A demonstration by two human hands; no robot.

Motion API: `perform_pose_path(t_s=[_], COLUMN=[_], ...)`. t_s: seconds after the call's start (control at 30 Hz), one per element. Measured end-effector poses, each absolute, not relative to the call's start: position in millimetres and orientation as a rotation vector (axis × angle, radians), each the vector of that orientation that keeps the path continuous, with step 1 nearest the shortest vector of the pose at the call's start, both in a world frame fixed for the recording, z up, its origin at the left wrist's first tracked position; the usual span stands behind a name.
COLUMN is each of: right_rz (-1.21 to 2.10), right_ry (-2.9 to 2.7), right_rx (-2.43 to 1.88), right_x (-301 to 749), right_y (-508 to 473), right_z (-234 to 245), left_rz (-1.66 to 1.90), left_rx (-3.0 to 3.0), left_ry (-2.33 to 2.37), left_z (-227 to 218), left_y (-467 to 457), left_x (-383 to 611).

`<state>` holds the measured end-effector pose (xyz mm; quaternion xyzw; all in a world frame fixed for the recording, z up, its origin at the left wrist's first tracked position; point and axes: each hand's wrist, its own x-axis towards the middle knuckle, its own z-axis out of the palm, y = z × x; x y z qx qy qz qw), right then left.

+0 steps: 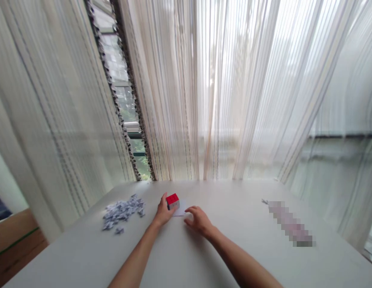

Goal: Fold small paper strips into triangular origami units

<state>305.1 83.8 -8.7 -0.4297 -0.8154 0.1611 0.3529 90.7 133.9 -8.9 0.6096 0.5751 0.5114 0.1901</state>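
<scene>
Head view: the left hand (165, 211) holds a cube (173, 198) between its thumb and fingers, the thumb along the near side and the fingers at the left side. The cube's top is bright red, and its near side is pale with a few small dark marks. It is near the middle of the white counter (234, 200), towards the far edge. A pale sheet of paper (181, 209) lies flat just beside it and partly behind the left hand; whether the cube rests on the sheet or is raised a little above it, I cannot tell.

The right hand (199, 220) holds nothing visible. Its fingers are loosely bent, with a gap between them and the thumb, and their tips point at the right edge of the sheet, close to it. Both forearms reach in from the near edge.

Left of the left hand, well apart from it, is a heap of small whitish-blue pieces (123, 211), with one small clump (119, 231) just off its near side. On the right part of the counter lies a pixelated pinkish shape (289, 224), too obscured to identify, with another small piece (265, 201) at its far end. Sheer striped curtains (234, 100) hang behind the counter.
</scene>
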Motion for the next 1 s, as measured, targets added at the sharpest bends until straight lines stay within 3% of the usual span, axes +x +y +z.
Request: perform_pose_path(t_s=[0.43,1.0], right_rz=[0.214,0.665], right_ry=[-2.344,-1.899], right_rx=[-1.141,-1.484], right_x=[284,269], right_y=[104,137], right_z=[1,-1], left_rz=[1.572,1.535], left_rx=[1.516,1.584], left_ry=[1.531,1.528], left_z=[-4,-3], left_y=[139,125], left_x=[58,62])
